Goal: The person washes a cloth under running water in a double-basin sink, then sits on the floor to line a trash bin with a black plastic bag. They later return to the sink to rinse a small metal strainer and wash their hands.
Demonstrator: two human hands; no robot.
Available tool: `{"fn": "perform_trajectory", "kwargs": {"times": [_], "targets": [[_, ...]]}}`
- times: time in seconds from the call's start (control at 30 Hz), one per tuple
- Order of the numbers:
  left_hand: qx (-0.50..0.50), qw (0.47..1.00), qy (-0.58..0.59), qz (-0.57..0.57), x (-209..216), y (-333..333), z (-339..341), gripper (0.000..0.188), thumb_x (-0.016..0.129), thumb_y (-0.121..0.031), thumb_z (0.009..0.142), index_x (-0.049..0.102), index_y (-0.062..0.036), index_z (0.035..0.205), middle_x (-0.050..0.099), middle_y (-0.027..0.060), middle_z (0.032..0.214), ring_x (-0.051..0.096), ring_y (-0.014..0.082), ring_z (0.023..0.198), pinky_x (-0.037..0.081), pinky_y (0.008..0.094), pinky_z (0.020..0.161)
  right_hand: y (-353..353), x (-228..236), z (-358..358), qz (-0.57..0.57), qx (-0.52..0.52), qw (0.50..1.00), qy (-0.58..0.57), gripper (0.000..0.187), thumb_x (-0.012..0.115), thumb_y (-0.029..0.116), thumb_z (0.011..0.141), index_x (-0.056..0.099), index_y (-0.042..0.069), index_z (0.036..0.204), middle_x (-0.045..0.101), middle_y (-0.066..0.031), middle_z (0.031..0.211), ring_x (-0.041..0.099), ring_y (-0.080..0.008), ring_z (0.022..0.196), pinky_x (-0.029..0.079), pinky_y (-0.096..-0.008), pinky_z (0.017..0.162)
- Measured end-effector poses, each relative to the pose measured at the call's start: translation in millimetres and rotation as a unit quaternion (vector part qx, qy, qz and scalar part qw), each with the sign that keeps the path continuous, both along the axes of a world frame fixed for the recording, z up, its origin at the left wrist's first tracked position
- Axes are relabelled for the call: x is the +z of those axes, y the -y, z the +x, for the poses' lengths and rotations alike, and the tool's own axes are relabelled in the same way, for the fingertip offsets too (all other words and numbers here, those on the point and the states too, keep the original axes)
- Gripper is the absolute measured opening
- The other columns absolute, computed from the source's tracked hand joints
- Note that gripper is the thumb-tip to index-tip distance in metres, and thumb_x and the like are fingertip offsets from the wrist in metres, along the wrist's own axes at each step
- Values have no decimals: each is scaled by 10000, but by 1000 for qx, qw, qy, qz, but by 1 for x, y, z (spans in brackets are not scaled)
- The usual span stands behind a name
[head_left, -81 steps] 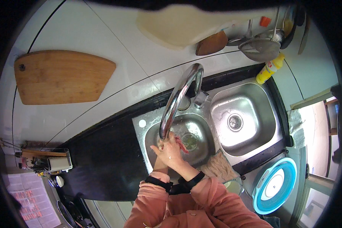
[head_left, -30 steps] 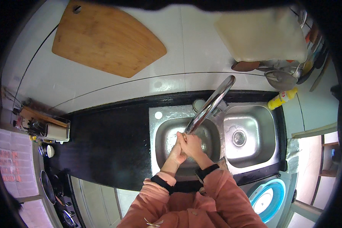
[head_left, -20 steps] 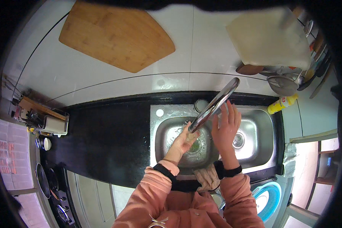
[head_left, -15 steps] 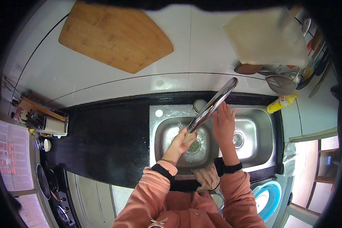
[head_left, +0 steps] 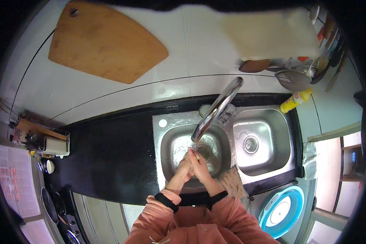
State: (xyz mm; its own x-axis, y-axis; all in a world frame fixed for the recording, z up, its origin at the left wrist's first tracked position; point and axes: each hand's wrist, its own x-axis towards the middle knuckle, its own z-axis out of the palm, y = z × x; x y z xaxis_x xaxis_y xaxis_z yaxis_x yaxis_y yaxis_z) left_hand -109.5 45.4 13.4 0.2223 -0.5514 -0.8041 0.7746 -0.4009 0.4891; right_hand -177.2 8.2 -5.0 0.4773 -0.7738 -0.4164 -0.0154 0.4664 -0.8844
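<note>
My left hand (head_left: 184,170) and my right hand (head_left: 201,170) are pressed together over the left sink basin (head_left: 179,142), palms inward and fingers closed against each other. Whatever may lie between the palms is hidden. Just beyond the fingertips is the mouth of a curved chrome faucet (head_left: 217,110), which slants from the back of the sink toward the left basin. Wet patches and droplets shine on the steel around it. A beige cloth (head_left: 233,183) hangs over the front edge by my right wrist.
The right basin (head_left: 268,142) adjoins the left one. A yellow bottle (head_left: 295,101) stands at the back right corner. Black counter (head_left: 110,158) runs leftward to a utensil rack (head_left: 55,146). A blue basin (head_left: 299,203) sits low at right. A wooden cutting board (head_left: 105,42) is at the wall.
My right hand has left the faucet's base area and come down-left to meet my left hand. My left hand has moved off the faucet's mouth. The whole view has shifted slightly.
</note>
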Motion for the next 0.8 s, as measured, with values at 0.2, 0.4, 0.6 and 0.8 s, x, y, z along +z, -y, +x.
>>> {"fn": "perform_trajectory", "kwargs": {"times": [0.2,0.4,0.6,0.8], "targets": [[-42,981,182,44,-11,-1,-5,727,335,-691,872,605,-37,1036,531,59,629,481,150,476,334,306,391,-6,-18,14,55,-79,995,-34,319,459,272,945,580,-21,909,614,-90,844,561,-160,763,451,-324,682],[-127,880,457,9,-34,-13,-15,690,251,-547,959,603,39,1057,630,287,871,597,422,864,442,455,770,-11,-36,16,155,-141,978,-10,296,465,244,930,584,-15,853,614,-97,804,566,-149,748,456,-312,669],[-262,821,504,57,-37,-34,-18,708,203,-518,972,624,51,1010,591,343,911,558,477,940,406,515,851,-30,-76,9,181,-138,966,-120,322,455,289,965,565,1,870,579,-64,783,556,-148,685,471,-309,607],[-380,697,607,35,-61,-58,-9,529,280,-361,981,598,56,1049,594,312,784,580,468,734,449,541,682,-54,-122,13,-57,-10,969,-242,434,507,366,912,565,-53,1010,628,-165,876,615,-260,762,509,-356,692]]}}
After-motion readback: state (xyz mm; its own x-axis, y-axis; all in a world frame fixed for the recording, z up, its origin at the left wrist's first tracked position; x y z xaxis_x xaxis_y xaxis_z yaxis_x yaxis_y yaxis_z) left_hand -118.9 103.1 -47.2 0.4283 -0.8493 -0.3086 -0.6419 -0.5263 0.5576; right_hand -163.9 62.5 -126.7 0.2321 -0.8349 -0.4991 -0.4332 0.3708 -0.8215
